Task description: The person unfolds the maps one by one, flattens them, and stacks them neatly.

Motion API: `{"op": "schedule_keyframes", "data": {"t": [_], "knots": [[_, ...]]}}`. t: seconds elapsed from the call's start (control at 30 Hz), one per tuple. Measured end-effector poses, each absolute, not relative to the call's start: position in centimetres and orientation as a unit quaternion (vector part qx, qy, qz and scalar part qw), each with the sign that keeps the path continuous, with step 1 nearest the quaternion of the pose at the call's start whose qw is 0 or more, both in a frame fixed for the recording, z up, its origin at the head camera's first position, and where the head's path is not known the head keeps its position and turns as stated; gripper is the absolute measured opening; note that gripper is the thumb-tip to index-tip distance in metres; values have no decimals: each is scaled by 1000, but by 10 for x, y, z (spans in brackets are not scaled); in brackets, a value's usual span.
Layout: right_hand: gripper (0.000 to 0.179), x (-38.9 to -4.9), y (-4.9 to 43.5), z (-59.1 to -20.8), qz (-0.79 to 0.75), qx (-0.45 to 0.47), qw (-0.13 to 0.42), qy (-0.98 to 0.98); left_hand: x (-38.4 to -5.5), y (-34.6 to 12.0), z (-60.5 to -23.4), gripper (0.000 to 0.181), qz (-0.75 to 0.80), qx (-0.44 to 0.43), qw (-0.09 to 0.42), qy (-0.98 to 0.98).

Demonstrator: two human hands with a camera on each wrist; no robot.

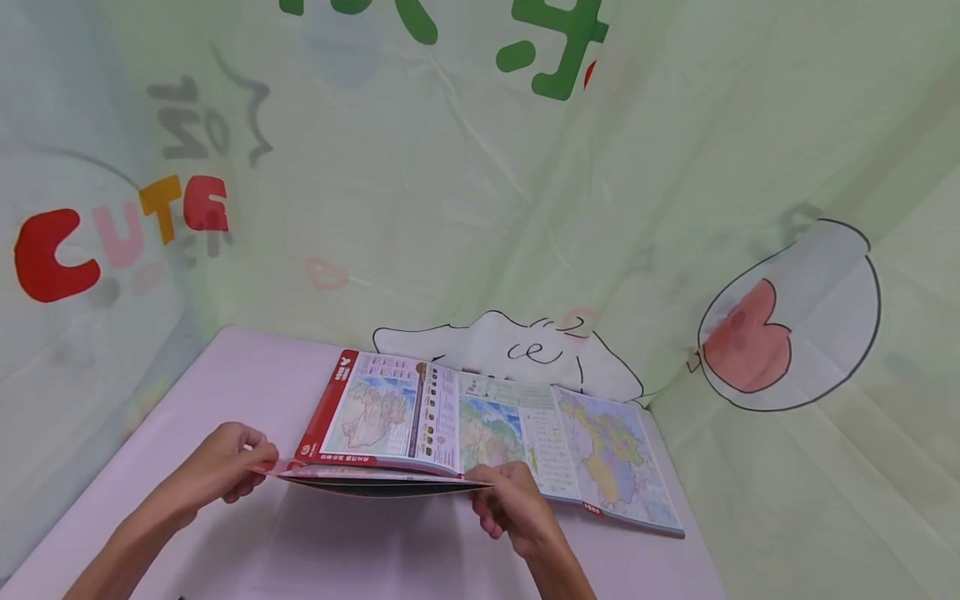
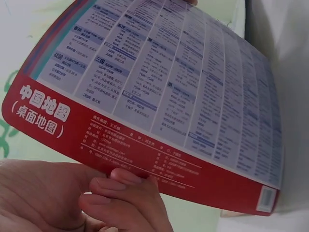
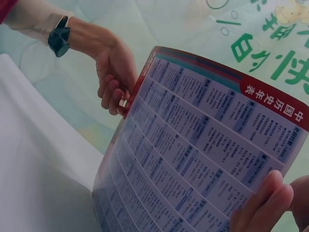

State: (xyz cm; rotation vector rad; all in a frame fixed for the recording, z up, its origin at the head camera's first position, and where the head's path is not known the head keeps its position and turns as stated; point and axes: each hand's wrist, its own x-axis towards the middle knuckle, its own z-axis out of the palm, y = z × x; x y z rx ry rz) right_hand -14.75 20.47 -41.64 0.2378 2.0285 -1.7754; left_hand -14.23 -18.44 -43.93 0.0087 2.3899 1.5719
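Both hands hold up a stiff, printed folding map, its near panel [image 1: 375, 482] seen almost edge-on and slightly bowed in the head view. My left hand [image 1: 225, 462] pinches the panel's left end, with the fingertips [image 2: 111, 193] on its red border in the left wrist view. At the opposite end, my right hand [image 1: 517, 504] grips the edge between thumb and fingers. The panel's underside [image 3: 193, 140] carries columns of small Chinese text with red strips. Behind it, map panels [image 1: 375, 412] lie face up; whether all are joined is hidden.
A pale table [image 1: 262, 354] carries the panels. More map panels [image 1: 611, 454] extend to the right, near the table's right edge. A light green printed curtain [image 1: 450, 208] hangs close behind and along both sides. A dark wristband [image 3: 60, 36] is on the left wrist.
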Motion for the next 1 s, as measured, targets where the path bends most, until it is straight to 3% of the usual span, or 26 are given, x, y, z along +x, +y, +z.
{"op": "schedule_keyframes", "data": {"t": [0.67, 1.0], "knots": [[35, -132, 219, -403, -658, 32, 271, 702, -113, -177, -416, 23, 546, 29, 164, 821], [29, -140, 230, -400, -624, -19, 238, 744, -119, -174, -406, 17, 521, 57, 110, 844]]}}
